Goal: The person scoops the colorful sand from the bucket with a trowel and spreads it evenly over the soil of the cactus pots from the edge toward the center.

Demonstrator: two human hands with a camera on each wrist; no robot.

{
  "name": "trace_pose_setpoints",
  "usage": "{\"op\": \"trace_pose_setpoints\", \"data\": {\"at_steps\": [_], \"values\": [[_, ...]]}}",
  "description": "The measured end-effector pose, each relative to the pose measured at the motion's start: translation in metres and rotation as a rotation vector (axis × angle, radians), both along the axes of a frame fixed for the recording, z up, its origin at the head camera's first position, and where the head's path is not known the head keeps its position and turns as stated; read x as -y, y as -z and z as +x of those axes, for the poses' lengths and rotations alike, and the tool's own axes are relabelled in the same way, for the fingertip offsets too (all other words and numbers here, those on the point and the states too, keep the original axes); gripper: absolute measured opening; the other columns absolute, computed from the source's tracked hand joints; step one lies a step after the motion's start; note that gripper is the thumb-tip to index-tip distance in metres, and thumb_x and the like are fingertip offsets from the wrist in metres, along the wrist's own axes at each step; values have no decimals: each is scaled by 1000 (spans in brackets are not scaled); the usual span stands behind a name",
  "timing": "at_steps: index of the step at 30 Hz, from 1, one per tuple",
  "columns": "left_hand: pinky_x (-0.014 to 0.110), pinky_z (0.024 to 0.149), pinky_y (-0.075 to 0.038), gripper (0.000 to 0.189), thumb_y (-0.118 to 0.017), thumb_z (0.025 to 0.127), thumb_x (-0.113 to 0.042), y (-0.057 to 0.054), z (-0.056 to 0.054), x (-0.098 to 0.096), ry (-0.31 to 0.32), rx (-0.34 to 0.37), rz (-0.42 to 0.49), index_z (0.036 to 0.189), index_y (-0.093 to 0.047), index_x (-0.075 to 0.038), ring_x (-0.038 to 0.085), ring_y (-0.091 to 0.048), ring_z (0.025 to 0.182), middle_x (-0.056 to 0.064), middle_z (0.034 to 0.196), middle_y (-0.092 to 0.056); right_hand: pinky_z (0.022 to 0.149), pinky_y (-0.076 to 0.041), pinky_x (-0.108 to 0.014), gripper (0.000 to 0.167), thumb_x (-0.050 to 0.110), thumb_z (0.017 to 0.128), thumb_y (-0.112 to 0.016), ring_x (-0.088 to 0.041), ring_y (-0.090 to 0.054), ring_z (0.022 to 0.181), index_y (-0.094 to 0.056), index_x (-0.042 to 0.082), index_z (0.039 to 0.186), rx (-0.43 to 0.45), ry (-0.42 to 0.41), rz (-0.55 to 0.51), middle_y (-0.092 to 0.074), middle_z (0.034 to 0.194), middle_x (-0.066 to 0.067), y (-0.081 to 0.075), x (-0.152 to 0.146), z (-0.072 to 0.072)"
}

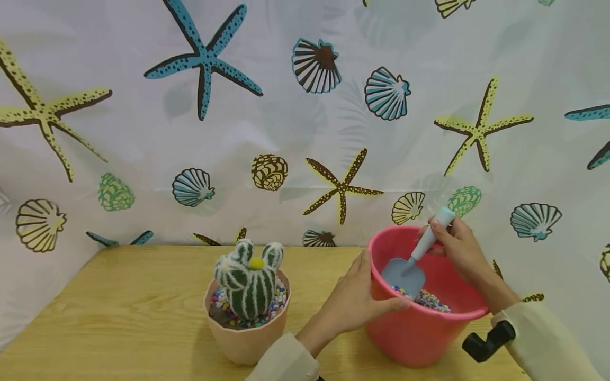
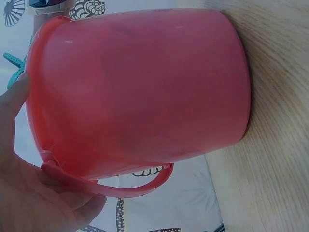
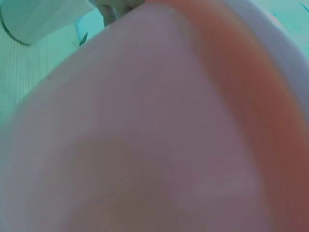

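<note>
A red bucket [image 1: 410, 338] stands on the right side of the table, with multicoloured pebbles [image 1: 432, 301] inside. My left hand [image 1: 355, 301] grips its rim at the left, thumb along the front edge. In the left wrist view, that hand's fingers [image 2: 72, 208] lie by the bucket's handle [image 2: 140, 191]. With my right hand [image 1: 455, 246] I hold a small garden trowel [image 1: 424, 243] by its pale grey handle, over the bucket. The trowel's blade points down inside, close to the pebbles. The bucket's blurred wall [image 3: 145, 96] fills most of the right wrist view.
Left of the bucket, a light pink pot [image 1: 248, 338] holds a knitted cactus [image 1: 252, 291] with coloured pebbles around it and a dark patch at the front left. The wooden table [image 1: 133, 307] ends at a patterned cloth [image 1: 267, 132] behind.
</note>
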State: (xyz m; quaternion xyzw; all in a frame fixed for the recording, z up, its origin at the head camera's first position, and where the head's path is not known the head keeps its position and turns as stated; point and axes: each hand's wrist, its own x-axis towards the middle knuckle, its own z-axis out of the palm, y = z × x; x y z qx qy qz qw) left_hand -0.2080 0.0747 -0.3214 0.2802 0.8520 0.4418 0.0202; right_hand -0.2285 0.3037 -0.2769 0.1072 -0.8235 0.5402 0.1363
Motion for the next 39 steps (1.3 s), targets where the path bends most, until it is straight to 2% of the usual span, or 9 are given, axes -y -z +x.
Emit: {"op": "trace_pose_setpoints", "data": {"at_steps": [7,9,12,15,17,22,25,33,39], "values": [[48,97,-47,110,-70,74,-63,2,1,0,-4,-15,14,154,-9,-18,29,-46,128,3,150,-34,75,-57,-25,43,30,102,-42,1,-62,85,-40,-6,124,-25,149,167,-60,114,-24,-7,-1,2],[49,96,-47,110,-70,74,-64,2,0,1,-11,-14,11,154,-10,-18,30,-45,128,3,150,-34,79,-57,-28,43,31,103,-41,-2,-62,89,-40,-6,126,-34,172,203,-58,119,-27,-8,-2,1],[50,96,-47,110,-71,74,-63,2,0,1,-17,0,16,154,-11,-18,30,-44,129,2,151,-33,82,-55,-25,41,28,104,-38,-1,-61,92,-39,-7,126,-32,154,221,-58,121,-29,-5,-4,-2],[49,98,-47,110,-71,74,-62,4,-1,1,-14,-2,11,154,-12,-16,29,-45,130,2,151,-34,80,-53,-17,40,22,104,-37,6,-59,90,-37,-11,127,-26,109,182,-58,119,-33,2,-5,-2],[49,100,-45,111,-71,74,-63,5,0,0,-14,-5,2,154,-11,-15,29,-44,131,3,152,-32,78,-51,-13,40,20,104,-36,10,-58,88,-36,-14,127,-24,87,137,-60,115,-31,5,-5,-1],[52,102,-42,112,-69,74,-64,3,0,0,-28,-7,-17,154,-11,-13,29,-42,132,3,154,-30,77,-52,-13,41,25,104,-36,7,-62,87,-34,-11,124,-14,37,51,-67,99,4,6,-3,4],[51,101,-44,111,-70,73,-64,2,0,1,-31,-8,-13,154,-11,-16,28,-44,130,1,152,-33,77,-54,-15,43,29,104,-36,4,-65,86,-34,-9,125,-1,16,32,-65,94,16,5,-2,6],[50,101,-44,113,-69,72,-67,3,3,1,-49,-2,-50,154,-12,-14,28,-45,129,1,154,-30,72,-56,-18,44,33,104,-34,2,-66,80,-37,-7,121,88,57,30,-66,89,14,5,-4,4],[49,102,-43,111,-69,72,-66,1,2,2,-44,-27,-46,154,-13,-15,24,-47,127,0,152,-33,68,-57,-24,55,39,103,-35,-5,-69,73,-37,-11,125,184,96,72,-69,90,-1,3,-7,1]]}}
